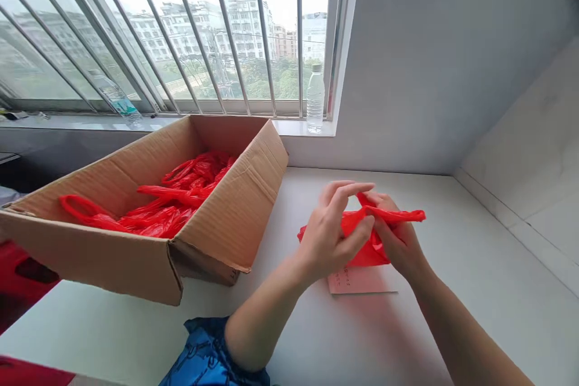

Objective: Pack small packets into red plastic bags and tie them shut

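A red plastic bag (370,253) is bunched up between my two hands above the white table. My right hand (400,241) grips it from the right, its thumb pressed against the gathered plastic. On the bag's left side is my left hand (332,232), with its fingers apart and curved over the top and its thumb reaching toward my right thumb. Partly beneath the bag lies a pinkish card or pad (357,281) with small dark marks. The rest of that card is hidden by the bag.
An open cardboard box (235,211) with red plastic bags (181,199) inside stands on the white table (307,338) at the left. Plastic bottles (315,99) stand on the sill of the barred window. Something red (25,271) is at the far left.
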`<state>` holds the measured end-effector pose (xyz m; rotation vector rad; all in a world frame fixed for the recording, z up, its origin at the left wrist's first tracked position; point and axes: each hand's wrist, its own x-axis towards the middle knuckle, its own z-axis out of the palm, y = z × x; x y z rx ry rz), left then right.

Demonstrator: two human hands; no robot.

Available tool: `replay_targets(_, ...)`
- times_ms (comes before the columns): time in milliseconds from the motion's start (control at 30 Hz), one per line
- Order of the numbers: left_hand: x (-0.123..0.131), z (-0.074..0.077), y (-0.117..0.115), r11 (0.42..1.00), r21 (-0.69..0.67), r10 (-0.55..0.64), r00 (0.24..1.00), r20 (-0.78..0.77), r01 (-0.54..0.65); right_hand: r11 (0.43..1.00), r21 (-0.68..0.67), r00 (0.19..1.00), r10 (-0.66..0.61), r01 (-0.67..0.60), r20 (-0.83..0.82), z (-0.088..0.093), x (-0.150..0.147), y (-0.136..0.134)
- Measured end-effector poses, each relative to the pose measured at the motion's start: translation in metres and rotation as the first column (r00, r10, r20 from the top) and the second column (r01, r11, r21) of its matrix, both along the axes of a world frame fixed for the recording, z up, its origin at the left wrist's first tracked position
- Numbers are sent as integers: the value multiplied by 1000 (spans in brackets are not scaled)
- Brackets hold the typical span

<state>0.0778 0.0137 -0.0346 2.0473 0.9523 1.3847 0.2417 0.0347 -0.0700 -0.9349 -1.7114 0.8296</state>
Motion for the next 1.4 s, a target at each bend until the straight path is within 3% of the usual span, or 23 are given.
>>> replay_targets(100, 2, -18, 12, 987, -150, 54, 998, -14, -55, 993, -116, 991, -43, 27, -130, -1, 4, 1)
replay_targets(233, 1, -34, 27, 953, -297, -131, 963, -236, 56, 980, -177, 985, -111, 86, -133, -4, 5, 0)
replay_targets(300, -2, -37, 30, 945, -319, -195, 915, -353, 78, 984, -145, 987, -124, 108, -106, -6, 5, 0)
replay_targets(433, -7, -38, 32, 954, -300, -162, 859, -485, 11, 995, -54, 996, -84, 86, 29, -10, 3, -1)
replay_targets(533, -11, -41, 34, 956, -292, -196, 818, -540, 36, 990, -66, 989, -114, 121, 96, -14, 0, -2)
replay_targets(600, -15, -42, 36, 933, -345, -272, 824, -496, 100, 974, -180, 990, -137, 138, 19, -16, 0, -2)
replay_targets(667, -19, -41, 37, 883, -435, -350, 864, -362, 175, 951, -301, 990, -107, 75, -92, -16, 3, -2)
replay_targets(733, -23, -40, 39, 815, -527, -389, 901, -191, 240, 945, -327, 994, -29, -9, -109, -13, 5, -3)
replay_targets(800, -25, -40, 40, 765, -597, -365, 927, -93, 241, 970, -243, 999, 36, -28, 31, -11, 8, -3)
replay_targets(900, -24, -41, 40, 761, -626, -281, 956, -84, 169, 999, 41, 931, -42, 29, 363, -12, 12, -1)
replay_targets(1033, -21, -40, 36, 811, -571, -235, 965, -115, 129, 905, 425, 782, -264, -2, 565, -23, 24, 7)
replay_targets(1133, -21, -34, 32, 829, -551, -226, 958, -176, 94, 802, 596, 679, -417, -37, 604, -31, 31, 12)
replay_targets(1267, -21, -27, 27, 866, -498, -129, 940, -317, -49, 719, 695, 625, -552, 21, 552, -31, 28, 9)
replay_targets(1333, -21, -26, 27, 837, -547, -174, 959, -223, 24, 678, 733, 614, -599, 48, 514, -28, 23, 6)
replay_targets(1400, -21, -28, 29, 770, -614, -246, 969, -32, 175, 636, 770, 621, -623, 47, 476, -24, 18, 4)
